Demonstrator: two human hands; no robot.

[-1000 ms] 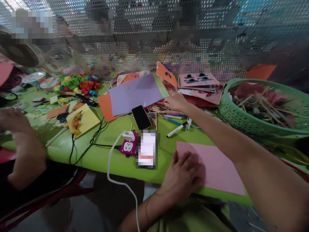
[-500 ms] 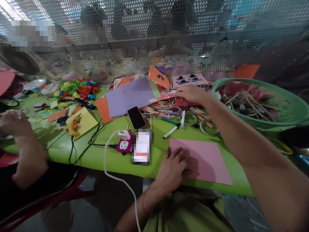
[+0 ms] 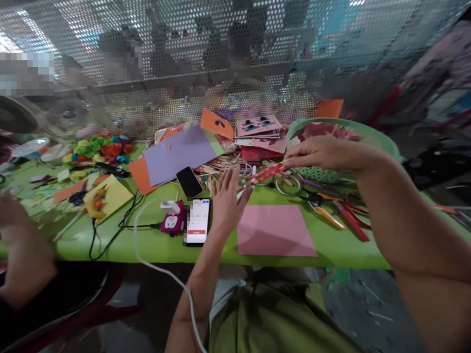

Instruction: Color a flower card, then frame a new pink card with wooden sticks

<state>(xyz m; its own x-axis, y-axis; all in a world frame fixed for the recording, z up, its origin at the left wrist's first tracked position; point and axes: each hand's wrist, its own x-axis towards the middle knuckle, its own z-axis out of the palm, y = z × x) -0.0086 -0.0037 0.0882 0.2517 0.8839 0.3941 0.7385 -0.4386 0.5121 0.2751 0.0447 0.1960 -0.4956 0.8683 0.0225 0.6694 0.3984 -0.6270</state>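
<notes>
My right hand (image 3: 324, 153) grips one end of some thin red-and-white patterned sticks (image 3: 270, 171) between thumb and fingers, holding them above the table. My left hand (image 3: 230, 201) is raised with its fingers spread, close to the sticks' far end; whether it touches them I cannot tell. Below the sticks lies a flat sheet of pink paper (image 3: 275, 230) near the table's front edge. Left of my left hand rest a lit phone (image 3: 197, 223) and a dark phone (image 3: 189, 181).
Behind are a purple sheet (image 3: 176, 154), stacked cards (image 3: 257, 126) and a green basket (image 3: 375, 135). Pliers (image 3: 348, 215) lie to the right. A magenta socket block (image 3: 172, 220) with a white cable (image 3: 165, 268) is at left. Another person's arm (image 3: 27, 250) is at the far left.
My right hand has drawn the red-and-white sticks from the pile toward me. My left hand has lifted off the pink paper and spread its fingers. The view has turned right.
</notes>
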